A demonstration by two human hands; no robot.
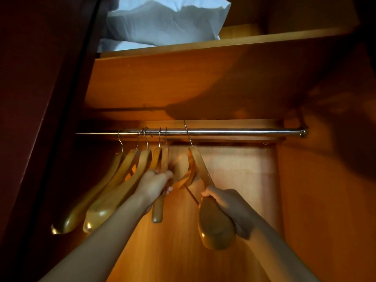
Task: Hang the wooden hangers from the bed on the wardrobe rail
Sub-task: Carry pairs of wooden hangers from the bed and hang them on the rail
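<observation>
Wood everywhere here, warm orange wardrobe (pixel 223 82) panels all round, and a chrome rail (pixel 244 132) running straight across the middle. Five hangers (pixel 122 180) are bunched on the left part of the rail, hooks over the bar, bodies slanting down toward the camera. A sixth hanger (pixel 215 224) sits a little apart to their right, its hook (pixel 188 133) looped over the rail too.

The left hand (pixel 155 183) is up among the bunch, grip closed round the arm of the rightmost hanger of the five, fingers curled behind the wood so only the knuckles and a couple of fingertips show. The right hand (pixel 227 202) has its grip wrapped round the sixth hanger's near arm, just above the broad rounded shoulder end, which bulges out below the palm. That hanger tilts, its far arm and crossbar angling back toward the left hand.

Both forearms reach up from the bottom of the view. Above the rail, a shelf (pixel 264 38) carries white pillows (pixel 162 23), piled at its left end. The wardrobe's dark door edge (pixel 67 119) runs down the left side.
</observation>
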